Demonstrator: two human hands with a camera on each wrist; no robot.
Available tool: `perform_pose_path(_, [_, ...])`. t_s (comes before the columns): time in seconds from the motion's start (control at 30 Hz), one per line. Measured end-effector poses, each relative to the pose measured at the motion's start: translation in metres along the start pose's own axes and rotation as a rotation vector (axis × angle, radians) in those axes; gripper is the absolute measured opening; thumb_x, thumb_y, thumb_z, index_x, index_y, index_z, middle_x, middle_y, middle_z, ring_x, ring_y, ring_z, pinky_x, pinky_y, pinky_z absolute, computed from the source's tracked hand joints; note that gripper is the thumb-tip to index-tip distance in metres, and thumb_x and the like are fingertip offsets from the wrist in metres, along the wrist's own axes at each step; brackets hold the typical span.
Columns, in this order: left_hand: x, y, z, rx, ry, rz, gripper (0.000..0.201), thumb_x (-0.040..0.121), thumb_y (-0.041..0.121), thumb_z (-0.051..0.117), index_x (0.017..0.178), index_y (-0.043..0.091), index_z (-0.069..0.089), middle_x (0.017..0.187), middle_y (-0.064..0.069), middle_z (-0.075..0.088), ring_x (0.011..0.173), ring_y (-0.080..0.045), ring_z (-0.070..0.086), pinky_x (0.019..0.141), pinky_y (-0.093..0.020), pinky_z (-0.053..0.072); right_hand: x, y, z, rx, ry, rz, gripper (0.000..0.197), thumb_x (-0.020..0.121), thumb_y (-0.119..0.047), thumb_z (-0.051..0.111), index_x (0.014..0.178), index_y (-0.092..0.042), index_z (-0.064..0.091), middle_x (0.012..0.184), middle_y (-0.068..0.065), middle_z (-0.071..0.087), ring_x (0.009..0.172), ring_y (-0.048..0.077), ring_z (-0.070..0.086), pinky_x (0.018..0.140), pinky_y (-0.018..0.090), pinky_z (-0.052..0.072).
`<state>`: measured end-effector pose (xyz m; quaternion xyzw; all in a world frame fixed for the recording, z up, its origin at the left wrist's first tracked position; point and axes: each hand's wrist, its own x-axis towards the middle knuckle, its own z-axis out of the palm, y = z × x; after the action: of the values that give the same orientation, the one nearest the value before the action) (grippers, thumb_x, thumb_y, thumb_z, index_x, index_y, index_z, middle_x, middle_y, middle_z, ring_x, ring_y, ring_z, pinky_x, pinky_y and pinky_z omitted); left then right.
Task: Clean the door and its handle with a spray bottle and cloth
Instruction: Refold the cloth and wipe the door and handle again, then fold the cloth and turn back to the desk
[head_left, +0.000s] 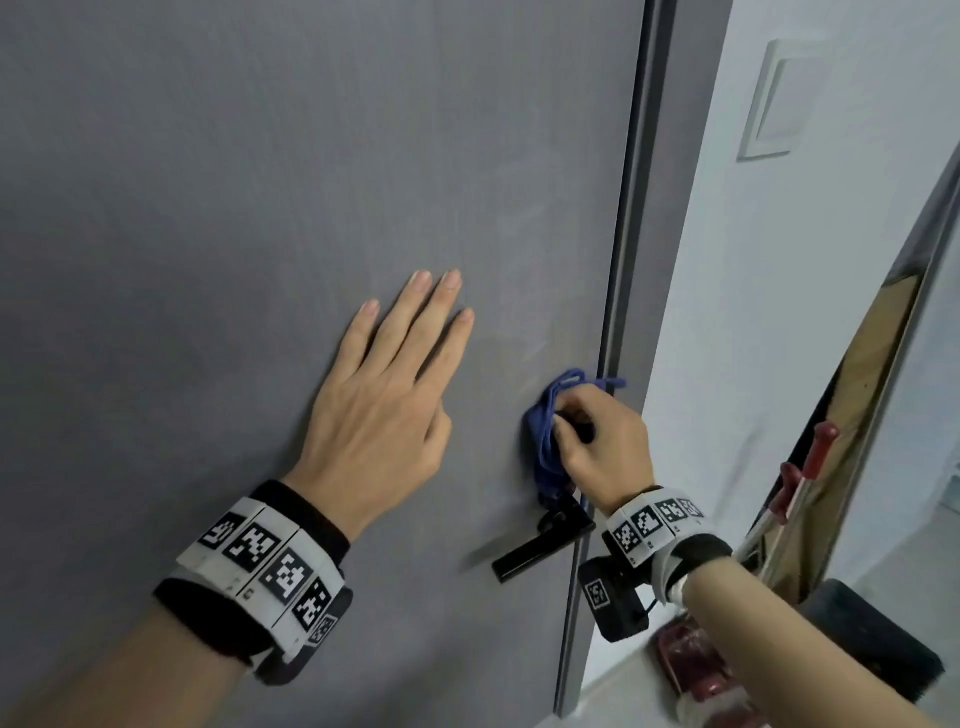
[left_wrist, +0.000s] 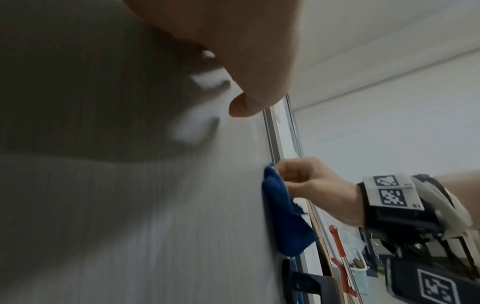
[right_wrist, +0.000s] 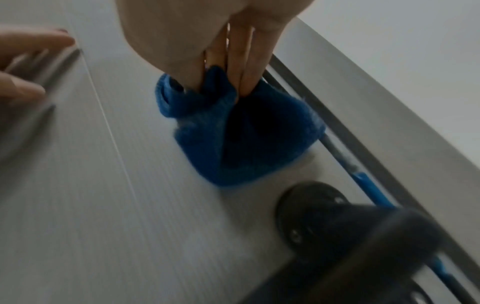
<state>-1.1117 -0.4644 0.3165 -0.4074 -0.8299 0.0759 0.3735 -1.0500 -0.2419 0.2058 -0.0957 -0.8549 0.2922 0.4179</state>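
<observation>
The grey door fills most of the head view. My left hand lies flat on it with straight fingers, left of the cloth. My right hand grips a bunched blue cloth and presses it on the door near its right edge, just above the black lever handle. The cloth hangs down from the fingers over the handle's round black base. From the left wrist, the cloth sits above the handle. No spray bottle is in sight.
The door frame runs down right of the door. Beyond it are a white wall with a switch plate, red-handled tools leaning by a board, a dark bin and a red object on the floor.
</observation>
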Motion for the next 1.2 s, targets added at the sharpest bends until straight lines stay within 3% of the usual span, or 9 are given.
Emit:
perform_pose_path(0.07, [0.0, 0.0, -0.001, -0.001, -0.013, 0.011, 0.079, 0.079, 0.019, 0.053, 0.154, 0.012, 0.03, 0.167, -0.008, 0.01, 0.154, -0.026, 0.01, 0.122, -0.047, 0.011, -0.005, 0.003, 0.002, 0.015, -0.048, 0.078, 0.012, 0.084, -0.014, 0.064, 0.087, -0.025, 0.059, 0.079, -0.013, 0.06, 0.074, 0.015, 0.059, 0.073, 0.039, 0.052])
perform_pose_path(0.23, [0.003, -0.012, -0.013, 0.0, -0.037, 0.035, 0.079, 0.08, 0.019, 0.052, 0.154, 0.011, 0.028, 0.167, -0.007, 0.01, 0.154, -0.024, 0.012, 0.123, -0.045, 0.013, 0.054, -0.029, -0.021, 0.235, 0.3, 0.104, 0.012, 0.091, -0.004, 0.05, 0.094, -0.011, 0.059, 0.091, -0.002, 0.061, 0.083, 0.014, 0.054, 0.081, 0.026, 0.044])
perform_pose_path(0.37, [0.002, -0.02, -0.021, -0.042, -0.032, 0.031, 0.077, 0.08, 0.019, 0.051, 0.154, 0.011, 0.03, 0.166, -0.008, 0.012, 0.154, -0.024, 0.013, 0.123, -0.045, 0.014, 0.063, -0.057, -0.014, 0.234, 0.329, 0.05, 0.012, 0.092, -0.004, 0.049, 0.099, -0.01, 0.056, 0.095, -0.001, 0.06, 0.084, 0.011, 0.052, 0.078, 0.023, 0.041])
perform_pose_path(0.47, [-0.004, -0.021, -0.021, -0.068, -0.032, 0.025, 0.076, 0.08, 0.019, 0.051, 0.153, 0.011, 0.032, 0.166, -0.008, 0.013, 0.154, -0.024, 0.013, 0.123, -0.046, 0.014, 0.023, -0.042, 0.011, 0.106, 0.154, -0.145, 0.012, 0.087, 0.0, 0.052, 0.093, -0.01, 0.056, 0.094, 0.005, 0.059, 0.083, 0.021, 0.053, 0.076, 0.029, 0.043])
perform_pose_path(0.7, [-0.026, 0.023, 0.009, -0.109, -0.055, 0.02, 0.071, 0.079, 0.018, 0.052, 0.149, 0.012, 0.04, 0.165, -0.011, 0.019, 0.153, -0.027, 0.016, 0.123, -0.049, 0.016, -0.043, 0.043, 0.026, -0.1, -0.392, -0.158, 0.008, 0.087, -0.009, 0.057, 0.087, -0.017, 0.06, 0.093, -0.001, 0.06, 0.081, 0.026, 0.06, 0.068, 0.046, 0.052])
perform_pose_path(0.83, [-0.04, 0.064, 0.02, -0.196, -0.167, -0.061, 0.067, 0.08, 0.018, 0.052, 0.146, 0.013, 0.044, 0.164, -0.009, 0.023, 0.153, -0.025, 0.017, 0.122, -0.046, 0.019, -0.033, 0.037, 0.006, 0.155, -0.358, -0.057, 0.011, 0.089, -0.004, 0.057, 0.086, -0.015, 0.057, 0.083, -0.005, 0.061, 0.076, 0.015, 0.055, 0.074, 0.031, 0.046])
perform_pose_path(0.97, [-0.059, 0.091, 0.015, -0.449, -0.292, -0.212, 0.063, 0.084, 0.013, 0.055, 0.145, 0.013, 0.044, 0.155, -0.004, 0.041, 0.146, -0.022, 0.034, 0.117, -0.04, 0.033, -0.044, 0.022, -0.022, 0.558, -0.525, 0.141, 0.01, 0.098, -0.007, 0.043, 0.09, -0.003, 0.047, 0.077, 0.003, 0.05, 0.07, 0.014, 0.044, 0.069, 0.024, 0.04])
perform_pose_path(1.07, [-0.074, 0.109, -0.01, -0.625, -0.455, -0.385, 0.063, 0.092, 0.019, 0.053, 0.152, 0.023, 0.033, 0.155, 0.006, 0.04, 0.14, -0.017, 0.041, 0.109, -0.034, 0.039, -0.061, 0.008, -0.044, 0.756, -0.609, 0.3, 0.01, 0.098, -0.002, 0.041, 0.095, 0.004, 0.048, 0.081, 0.007, 0.048, 0.074, 0.013, 0.045, 0.068, 0.018, 0.041])
perform_pose_path(1.2, [-0.1, 0.124, -0.044, -0.635, -0.581, -0.407, 0.057, 0.097, 0.029, 0.046, 0.151, 0.032, 0.03, 0.149, 0.009, 0.047, 0.127, -0.02, 0.055, 0.099, -0.037, 0.048, -0.091, -0.009, -0.07, 0.899, -0.755, 0.45, 0.013, 0.087, -0.002, 0.041, 0.093, 0.0, 0.053, 0.082, 0.007, 0.048, 0.077, 0.019, 0.043, 0.064, 0.026, 0.038])
